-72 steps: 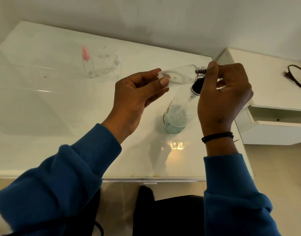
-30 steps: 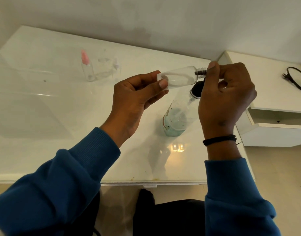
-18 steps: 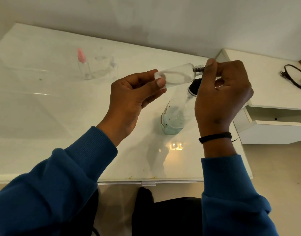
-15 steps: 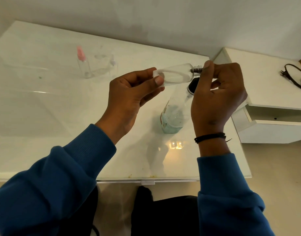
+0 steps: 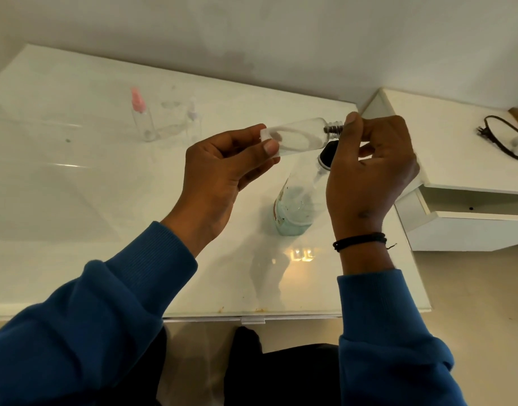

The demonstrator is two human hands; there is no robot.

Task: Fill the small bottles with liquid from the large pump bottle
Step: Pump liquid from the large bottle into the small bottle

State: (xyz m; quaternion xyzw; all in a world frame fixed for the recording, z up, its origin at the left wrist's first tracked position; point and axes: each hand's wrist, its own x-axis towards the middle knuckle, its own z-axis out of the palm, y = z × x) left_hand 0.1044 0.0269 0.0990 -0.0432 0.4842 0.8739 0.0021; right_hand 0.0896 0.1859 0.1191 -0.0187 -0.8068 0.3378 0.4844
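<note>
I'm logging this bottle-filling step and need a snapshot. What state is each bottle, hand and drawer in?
Small clear bottle: held sideways in the air, threaded neck bare, looks empty.
Left hand: grips the bottle's base.
Right hand: fingers curled at the neck; what it holds is hidden.
Large bottle: upright on the table, little liquid left.
Pink-capped bottle: upright, capped.
Drawer: open.

**Blue sleeves, pale table**

My sleeves (image 5: 111,326) are deep blue with ribbed cuffs. On my right wrist sits a thin black band (image 5: 359,241). The small bottle (image 5: 298,136) at centre is clear with a grey threaded neck. Below it, the large bottle (image 5: 295,206) is clear, tinted pale blue-green at its base, with a black top. At upper left, a clear bottle carries a pink cap (image 5: 137,101). The table (image 5: 76,177) is glossy white. A black cord (image 5: 498,136) lies at far right.
</note>
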